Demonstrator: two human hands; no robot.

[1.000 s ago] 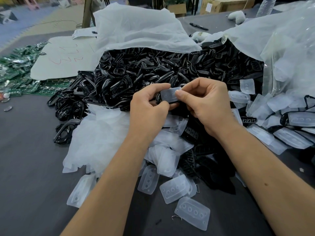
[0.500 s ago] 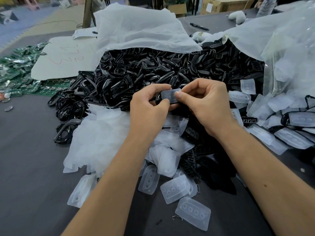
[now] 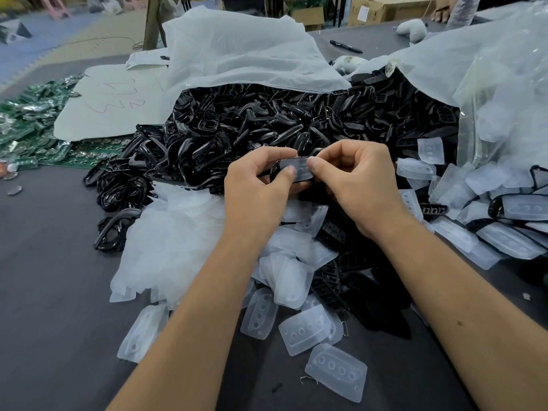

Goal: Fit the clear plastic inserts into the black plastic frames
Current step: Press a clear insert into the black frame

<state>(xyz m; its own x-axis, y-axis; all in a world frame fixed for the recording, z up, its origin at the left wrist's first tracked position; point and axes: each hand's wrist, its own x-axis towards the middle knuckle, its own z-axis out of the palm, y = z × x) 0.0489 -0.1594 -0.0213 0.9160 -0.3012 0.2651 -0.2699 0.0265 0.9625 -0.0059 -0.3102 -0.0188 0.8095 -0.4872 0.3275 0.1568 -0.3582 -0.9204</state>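
Note:
Both hands meet at the centre over the piles. My left hand (image 3: 255,188) and my right hand (image 3: 355,185) together pinch one black frame (image 3: 277,169) with a clear insert (image 3: 298,169) lying in its opening; both thumbs press on the insert's face. Behind the hands lies a big heap of black frames (image 3: 252,129) spilling from a white bag (image 3: 237,54). Loose clear inserts (image 3: 336,370) are scattered on the grey table (image 3: 53,292) in front of and below my forearms.
More clear inserts and some fitted pieces (image 3: 516,207) lie at the right under a clear bag (image 3: 504,93). Green circuit boards (image 3: 26,126) and a white sheet (image 3: 112,102) sit at the far left. A black pen (image 3: 345,46) lies at the back.
The held frame and insert have tilted flatter between my fingers, and both thumbs have shifted onto the insert's face. The hands stay in the same place.

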